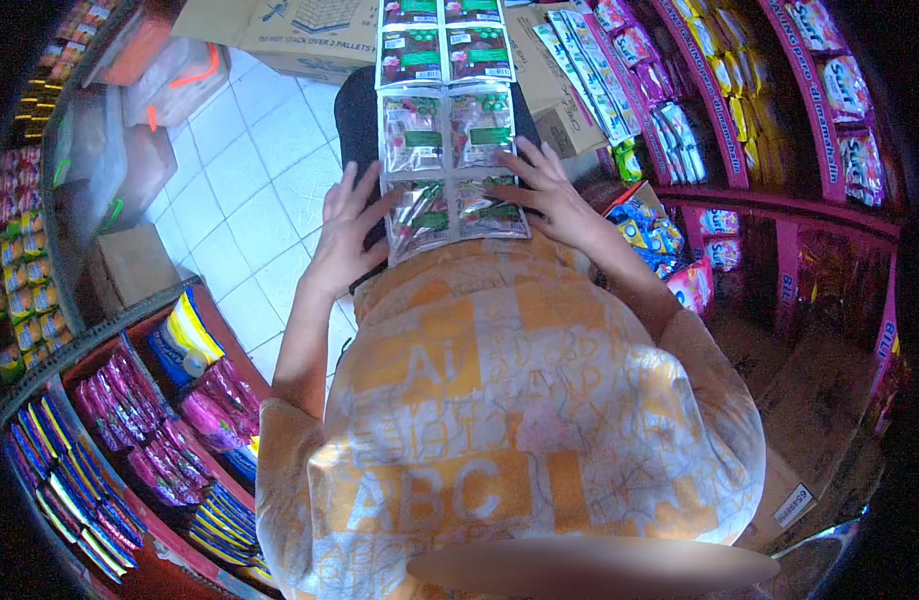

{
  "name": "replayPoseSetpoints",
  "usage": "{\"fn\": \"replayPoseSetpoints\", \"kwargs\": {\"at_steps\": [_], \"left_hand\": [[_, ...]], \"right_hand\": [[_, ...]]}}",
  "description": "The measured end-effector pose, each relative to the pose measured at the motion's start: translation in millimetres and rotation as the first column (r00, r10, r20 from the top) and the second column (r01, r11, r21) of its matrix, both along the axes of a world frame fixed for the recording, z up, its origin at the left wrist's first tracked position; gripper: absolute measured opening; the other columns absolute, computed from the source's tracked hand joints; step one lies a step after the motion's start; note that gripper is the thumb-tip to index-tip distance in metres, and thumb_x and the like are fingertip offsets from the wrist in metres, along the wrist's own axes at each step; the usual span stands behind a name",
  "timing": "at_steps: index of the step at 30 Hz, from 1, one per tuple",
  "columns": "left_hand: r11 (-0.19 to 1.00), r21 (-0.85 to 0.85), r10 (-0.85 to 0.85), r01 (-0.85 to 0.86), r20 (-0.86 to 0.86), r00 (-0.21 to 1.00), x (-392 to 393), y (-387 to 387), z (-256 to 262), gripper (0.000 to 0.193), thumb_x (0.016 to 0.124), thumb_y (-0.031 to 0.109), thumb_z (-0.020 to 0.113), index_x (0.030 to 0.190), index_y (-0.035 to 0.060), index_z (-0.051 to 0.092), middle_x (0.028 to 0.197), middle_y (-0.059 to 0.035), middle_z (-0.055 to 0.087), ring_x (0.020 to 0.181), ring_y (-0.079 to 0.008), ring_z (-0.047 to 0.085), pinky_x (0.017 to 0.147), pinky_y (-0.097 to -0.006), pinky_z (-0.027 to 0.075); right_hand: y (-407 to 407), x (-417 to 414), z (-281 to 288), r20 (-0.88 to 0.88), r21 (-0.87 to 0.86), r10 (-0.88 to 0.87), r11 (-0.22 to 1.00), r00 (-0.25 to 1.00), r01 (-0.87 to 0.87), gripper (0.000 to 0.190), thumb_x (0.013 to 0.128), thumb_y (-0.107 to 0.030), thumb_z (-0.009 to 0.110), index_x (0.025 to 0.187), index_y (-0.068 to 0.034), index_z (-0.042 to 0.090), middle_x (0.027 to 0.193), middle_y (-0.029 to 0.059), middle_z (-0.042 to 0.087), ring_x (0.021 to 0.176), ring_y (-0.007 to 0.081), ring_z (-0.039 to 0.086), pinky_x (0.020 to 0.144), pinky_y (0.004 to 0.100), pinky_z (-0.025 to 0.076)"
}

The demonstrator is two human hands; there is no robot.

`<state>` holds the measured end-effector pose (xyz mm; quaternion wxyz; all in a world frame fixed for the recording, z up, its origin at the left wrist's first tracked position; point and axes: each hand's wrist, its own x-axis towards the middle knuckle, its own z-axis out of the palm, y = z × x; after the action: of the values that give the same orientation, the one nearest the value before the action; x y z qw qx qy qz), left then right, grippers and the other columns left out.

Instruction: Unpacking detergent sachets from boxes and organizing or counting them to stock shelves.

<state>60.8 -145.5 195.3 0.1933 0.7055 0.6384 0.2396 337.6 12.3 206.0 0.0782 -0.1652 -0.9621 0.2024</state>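
Observation:
A long double strip of joined sachets runs away from my waist over my lap. Each sachet is dark reddish with a green band and a printed code, and seams divide the rows. My left hand rests at the strip's left edge, fingers apart, with fingertips on or just over the nearer sachets. On the opposite edge, my right hand spreads its fingers over the right column. Neither hand pinches the strip. Its far end runs out at the top of the picture.
Cardboard boxes stand ahead, beside white floor tiles. Shelves with purple dividers hold detergent packs on the right. Blue sachets fill a box near my right arm. A compartmented rack with pink packs stands at left.

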Motion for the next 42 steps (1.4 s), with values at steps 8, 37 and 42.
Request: {"fn": "replayPoseSetpoints", "kwargs": {"at_steps": [8, 37, 42], "left_hand": [[0.895, -0.307, 0.447, -0.325, 0.64, 0.625, 6.5, 79.7, -3.3, 0.026, 0.087, 0.024, 0.05, 0.096, 0.0018, 0.06, 0.08, -0.0037, 0.06, 0.07, -0.0053, 0.05, 0.064, -0.0231, 0.042], [0.953, -0.298, 0.194, -0.049, 0.479, 0.856, -9.5, 178.6, 55.7, 0.019, 0.078, 0.012, 0.057, 0.094, 0.0024, 0.061, 0.08, -0.007, 0.061, 0.075, -0.0133, 0.055, 0.068, -0.0272, 0.043], [0.952, -0.306, 0.212, -0.027, 0.59, 0.779, -17.4, 191.4, 33.3, 0.019, 0.079, 0.013, 0.058, 0.093, 0.0004, 0.06, 0.083, -0.004, 0.059, 0.075, -0.0095, 0.051, 0.068, -0.0245, 0.042]], "right_hand": [[51.1, -26.4, 4.3, -0.082, -0.775, -0.526, 0.568, 0.847, 0.277, 0.033, 0.088, -0.027, 0.048, 0.11, -0.002, 0.054, 0.094, 0.0073, 0.062, 0.086, 0.0101, 0.054, 0.077, 0.0278, 0.043], [137.0, -127.4, 61.4, 0.229, -0.284, -0.03, 0.954, 0.973, 0.096, 0.025, 0.074, -0.021, 0.06, 0.095, -0.008, 0.06, 0.087, 0.0152, 0.061, 0.082, 0.0296, 0.058, 0.071, 0.0376, 0.045], [148.1, -133.2, 47.6, 0.212, -0.332, -0.035, 0.937, 0.977, 0.105, 0.025, 0.073, -0.021, 0.06, 0.094, -0.006, 0.061, 0.082, 0.015, 0.062, 0.077, 0.0261, 0.06, 0.069, 0.036, 0.046]]}}
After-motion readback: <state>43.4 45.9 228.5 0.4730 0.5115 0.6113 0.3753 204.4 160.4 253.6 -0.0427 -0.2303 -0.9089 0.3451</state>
